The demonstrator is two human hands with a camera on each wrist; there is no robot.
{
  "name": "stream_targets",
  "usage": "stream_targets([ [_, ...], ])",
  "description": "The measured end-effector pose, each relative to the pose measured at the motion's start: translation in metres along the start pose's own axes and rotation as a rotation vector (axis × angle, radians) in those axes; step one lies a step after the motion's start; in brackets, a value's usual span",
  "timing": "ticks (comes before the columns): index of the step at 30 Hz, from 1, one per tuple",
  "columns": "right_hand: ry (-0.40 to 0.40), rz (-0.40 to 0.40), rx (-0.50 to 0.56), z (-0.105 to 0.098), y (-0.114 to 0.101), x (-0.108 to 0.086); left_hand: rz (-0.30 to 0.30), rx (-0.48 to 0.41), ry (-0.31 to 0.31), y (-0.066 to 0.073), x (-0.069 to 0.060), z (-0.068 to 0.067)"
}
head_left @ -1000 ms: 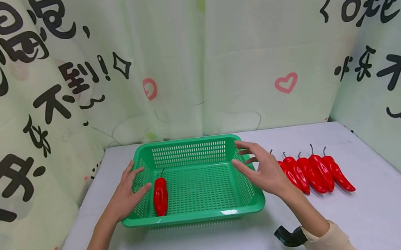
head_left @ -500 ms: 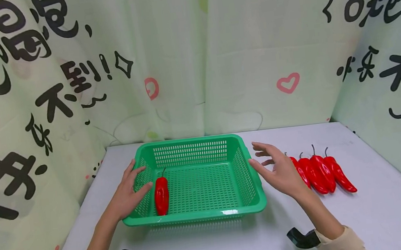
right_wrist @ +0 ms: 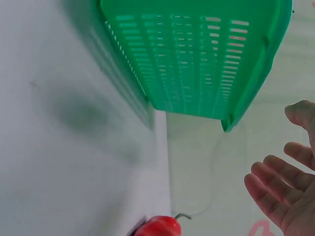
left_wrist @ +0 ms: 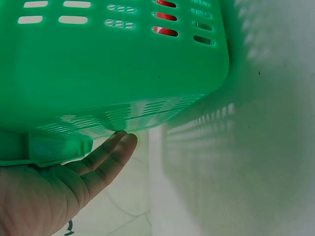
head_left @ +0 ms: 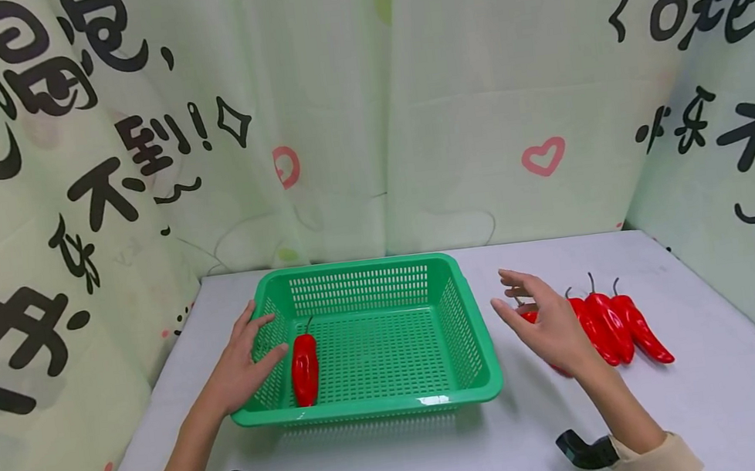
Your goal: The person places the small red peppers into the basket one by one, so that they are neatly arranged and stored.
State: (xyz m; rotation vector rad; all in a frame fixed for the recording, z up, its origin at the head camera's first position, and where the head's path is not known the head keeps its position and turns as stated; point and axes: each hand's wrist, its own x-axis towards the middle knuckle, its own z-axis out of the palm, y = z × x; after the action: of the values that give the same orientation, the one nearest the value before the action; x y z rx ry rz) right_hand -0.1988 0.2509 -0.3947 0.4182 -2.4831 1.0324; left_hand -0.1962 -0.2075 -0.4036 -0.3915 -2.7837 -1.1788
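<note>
A green basket [head_left: 383,404] stands on the table with one red pepper [head_left: 305,369] lying inside at its left. My left hand [head_left: 238,364] is at the basket's left side, thumb over the rim; in the left wrist view two fingers of that hand [left_wrist: 64,189] reach the basket's outer wall [left_wrist: 113,73]. To the right of the basket, my right hand [head_left: 548,325] hovers with loosely spread fingers, holding nothing and partly covering a red pepper [head_left: 530,317]. The right wrist view shows the right hand [right_wrist: 290,191] apart from the basket [right_wrist: 187,64].
Several red peppers [head_left: 613,327] lie side by side on the white table [head_left: 404,465] at the right. A pale curtain [head_left: 446,103] with black writing and small coloured shapes hangs behind and along both sides.
My right hand has moved right, from above the basket's right rim to over the table beside the peppers. The left hand and the basket have hardly moved.
</note>
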Motion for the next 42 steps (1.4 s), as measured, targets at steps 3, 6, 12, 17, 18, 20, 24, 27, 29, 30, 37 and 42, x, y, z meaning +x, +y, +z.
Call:
stream_targets([
  [3,0.007,-0.003,-0.034,-0.002,0.006,-0.001,0.001,-0.001,0.000,0.000,0.000,0.000],
  [6,0.003,0.013,-0.059,-0.004,0.010,-0.002,0.002,-0.002,0.001,0.000,0.000,0.000],
  [12,-0.005,0.042,-0.080,-0.008,0.015,-0.007,0.004,-0.002,0.003,0.000,0.000,0.000],
  [17,-0.023,0.081,-0.083,-0.010,0.019,-0.010,0.001,-0.001,0.005,0.000,0.000,0.001],
  [18,-0.030,0.091,-0.086,-0.011,0.020,-0.011,0.001,-0.002,0.004,0.000,0.000,0.001],
  [20,-0.042,0.111,-0.095,-0.012,0.022,-0.012,0.001,-0.002,0.003,0.000,0.000,0.001],
  [24,-0.069,0.141,-0.115,-0.014,0.025,-0.013,-0.003,0.002,0.003,0.000,0.000,0.001],
  [27,-0.083,0.152,-0.128,-0.015,0.029,-0.014,-0.004,0.007,0.003,-0.001,0.001,0.001],
  [29,-0.089,0.153,-0.139,-0.015,0.031,-0.015,-0.004,0.008,0.004,-0.001,0.001,0.001],
  [30,-0.090,0.153,-0.143,-0.014,0.032,-0.016,-0.003,0.009,0.004,-0.001,0.001,0.001],
  [37,-0.114,0.160,-0.167,-0.013,0.038,-0.018,-0.002,0.011,0.004,0.001,0.001,0.001],
  [42,-0.139,0.185,-0.174,-0.011,0.043,-0.018,-0.010,0.010,0.005,0.000,0.000,0.001],
])
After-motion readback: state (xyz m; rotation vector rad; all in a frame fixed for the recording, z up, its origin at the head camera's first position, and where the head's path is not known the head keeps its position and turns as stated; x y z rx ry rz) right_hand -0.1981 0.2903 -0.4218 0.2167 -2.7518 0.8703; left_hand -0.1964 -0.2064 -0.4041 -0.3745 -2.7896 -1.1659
